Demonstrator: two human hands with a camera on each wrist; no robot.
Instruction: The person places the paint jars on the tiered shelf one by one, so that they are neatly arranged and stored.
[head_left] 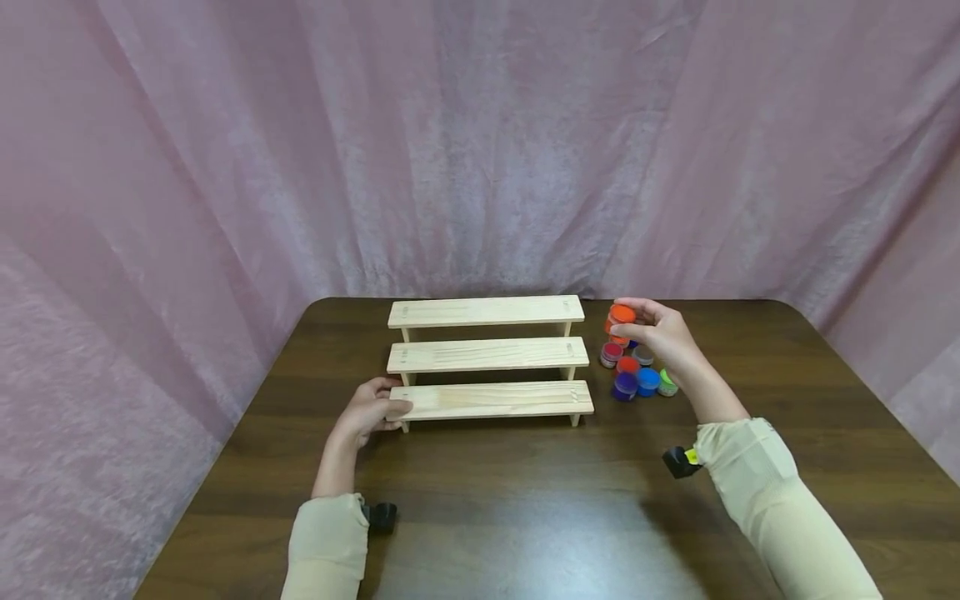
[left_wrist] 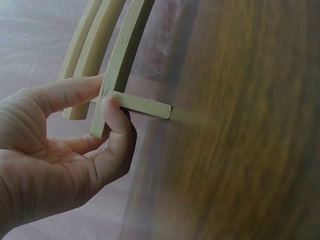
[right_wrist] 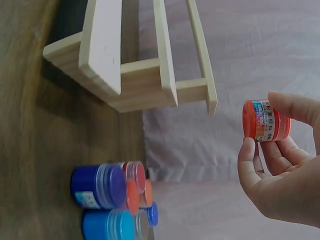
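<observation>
A pale wooden rack (head_left: 487, 355) with three stepped shelves stands on the table. My left hand (head_left: 371, 408) grips the left end of its lowest shelf (left_wrist: 119, 65), thumb on top and fingers curled beneath. Between thumb and fingers, my right hand (head_left: 663, 337) holds a small orange paint jar (right_wrist: 266, 120) with a printed label, raised above the other jars. Under and in front of that hand several more jars are grouped, among them a purple jar (head_left: 625, 387), a blue jar (head_left: 648, 382), a green jar (head_left: 667, 383) and a dark red jar (head_left: 611, 355).
The brown wooden table (head_left: 480, 500) reaches back to a pink curtain (head_left: 480, 150). The jar group stands close to the rack's right end. A black wrist camera (head_left: 681, 462) sits at the right sleeve, another black camera (head_left: 382, 518) at the left.
</observation>
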